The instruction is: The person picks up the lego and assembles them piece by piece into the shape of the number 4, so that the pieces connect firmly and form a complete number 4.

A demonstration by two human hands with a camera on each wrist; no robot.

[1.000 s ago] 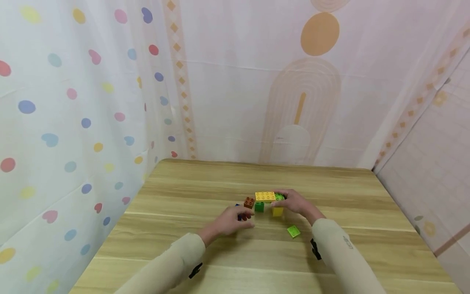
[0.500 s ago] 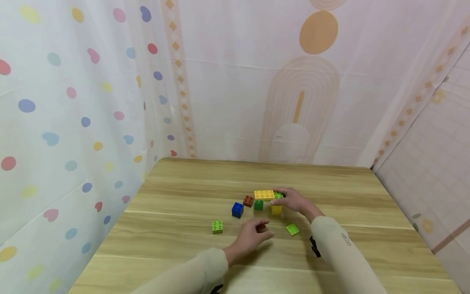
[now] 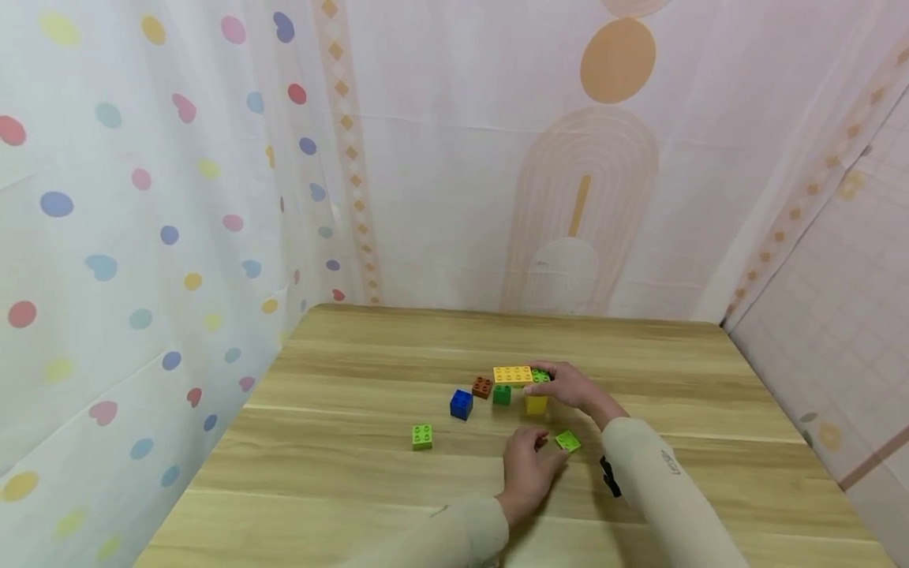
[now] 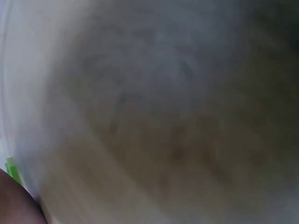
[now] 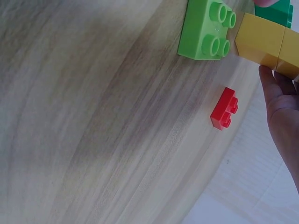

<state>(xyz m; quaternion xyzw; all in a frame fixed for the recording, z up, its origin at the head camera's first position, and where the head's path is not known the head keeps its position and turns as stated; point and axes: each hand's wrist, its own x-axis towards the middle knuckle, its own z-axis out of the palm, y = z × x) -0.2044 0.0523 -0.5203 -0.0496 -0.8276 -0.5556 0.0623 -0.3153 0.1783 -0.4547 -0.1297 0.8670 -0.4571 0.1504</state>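
Observation:
My right hand [image 3: 568,386] grips a stack of toy building bricks, thumb in front and fingers behind. The stack has a yellow brick [image 3: 536,405], a green brick [image 3: 540,375] and a long orange-yellow brick [image 3: 512,375] reaching left. The right wrist view shows fingers on the yellow bricks [image 5: 261,39]. My left hand [image 3: 527,472] is beside a flat light green brick [image 3: 567,440], thumb and index finger apart, thumb tip right at its edge. In the left wrist view, mostly blurred table shows, with a green bit [image 4: 13,171] at the left edge.
A blue brick [image 3: 461,405], a brown brick [image 3: 482,386] and a dark green brick [image 3: 501,394] stand left of the stack. Farther left sits a light green brick [image 3: 422,437]. A red brick [image 5: 224,109] shows only in the right wrist view. Patterned curtains [image 3: 454,158] border the table.
My left hand has moved right and nearer, from the blue brick to the flat light green brick, uncovering the blue and light green bricks. My right hand keeps its grip on the stack.

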